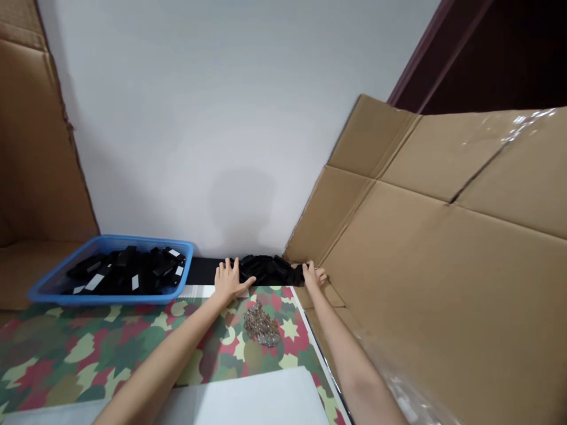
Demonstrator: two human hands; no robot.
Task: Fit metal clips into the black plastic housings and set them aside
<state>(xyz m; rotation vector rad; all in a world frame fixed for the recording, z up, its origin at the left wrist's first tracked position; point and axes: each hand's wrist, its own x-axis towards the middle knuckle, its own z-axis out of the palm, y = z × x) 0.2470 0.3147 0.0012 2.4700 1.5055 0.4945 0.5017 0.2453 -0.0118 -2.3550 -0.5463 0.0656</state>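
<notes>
Presently, left hand open wide, right hand curled, hold unclear, both against a heap of black rectangular pieces along the far edge of the camouflage-print worktop; risk: hard pressing could shove pieces off behind.

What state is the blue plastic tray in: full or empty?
Full: black rectangular pieces with white labels lie heaped across the blue plastic tray, covering most of its floor.

I face a plain white wall at 12 o'clock, with a soft shadow on it. A cardboard sheet stands at 9 o'clock, a creased cardboard panel at 3 o'clock, and a dark maroon-framed opening at 1 o'clock.
</notes>
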